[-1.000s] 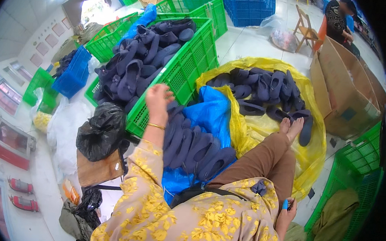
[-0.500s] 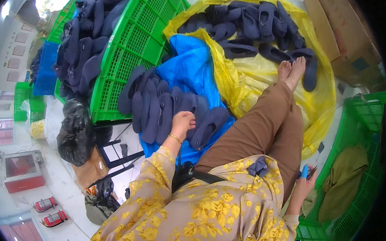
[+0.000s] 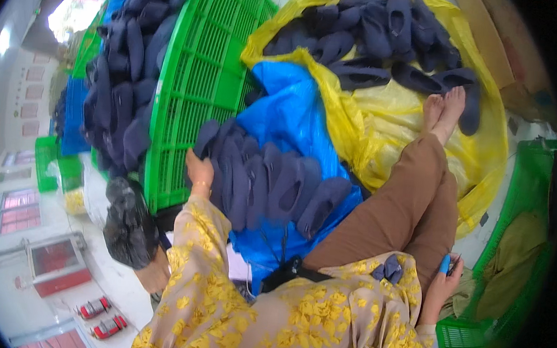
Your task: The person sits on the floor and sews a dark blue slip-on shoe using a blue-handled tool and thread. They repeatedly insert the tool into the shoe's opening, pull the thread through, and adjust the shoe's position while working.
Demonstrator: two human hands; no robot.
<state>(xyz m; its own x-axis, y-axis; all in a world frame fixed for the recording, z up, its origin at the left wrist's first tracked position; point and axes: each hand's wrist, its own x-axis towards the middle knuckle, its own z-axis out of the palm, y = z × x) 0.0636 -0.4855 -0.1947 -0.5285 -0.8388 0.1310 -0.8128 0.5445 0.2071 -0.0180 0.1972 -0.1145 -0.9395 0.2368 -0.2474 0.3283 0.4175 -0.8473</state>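
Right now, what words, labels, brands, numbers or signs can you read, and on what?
None readable.
Wall sheets: too small and blurred.
Red fire extinguishers: any markings too small to read.
Cardboard: any print too blurred to read.
Dark shoes: no legible label.

The shoes (image 3: 256, 186) look matt and cloth-like, the blue sheet (image 3: 290, 106) glossy plastic.

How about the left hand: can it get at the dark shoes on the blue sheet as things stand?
Probably yes: the left hand is by the row's left end, and nothing seems to cover the dark shoes. The green crate stands alongside, seemingly not blocking them.
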